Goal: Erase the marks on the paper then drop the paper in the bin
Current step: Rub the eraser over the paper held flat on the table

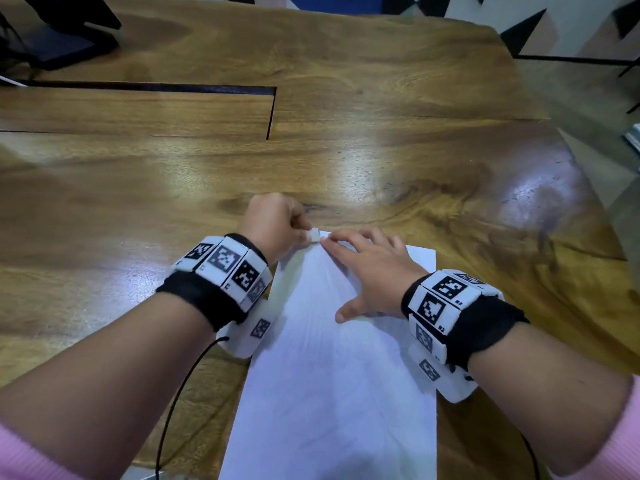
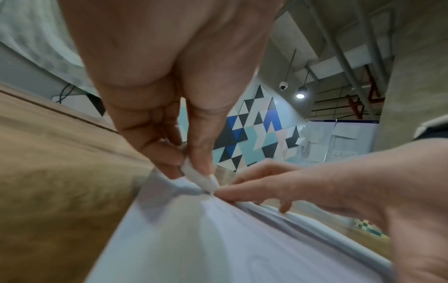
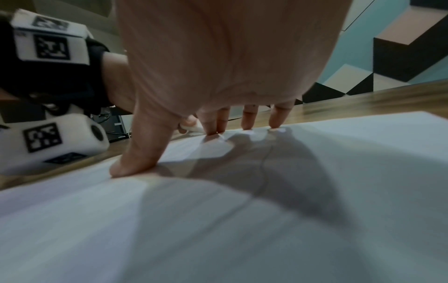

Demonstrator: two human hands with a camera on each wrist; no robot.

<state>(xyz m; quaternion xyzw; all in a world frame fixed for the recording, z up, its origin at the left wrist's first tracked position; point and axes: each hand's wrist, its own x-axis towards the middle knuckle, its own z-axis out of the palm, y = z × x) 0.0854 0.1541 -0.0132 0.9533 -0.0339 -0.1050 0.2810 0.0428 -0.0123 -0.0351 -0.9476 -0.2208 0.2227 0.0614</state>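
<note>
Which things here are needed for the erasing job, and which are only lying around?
Job: paper, eraser pinched in left hand, right hand pressing the paper flat.

Lying about: dark object at the far left of the table. No bin is in view.

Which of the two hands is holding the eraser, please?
The left hand pinches the white eraser at the paper's far corner; the right hand lies flat on the sheet.

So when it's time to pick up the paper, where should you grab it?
Probably by the near left edge of the paper. It lies flat on the table, so slide that edge just past the table's rim and pinch it from below; the right hand pins its far end.
</note>
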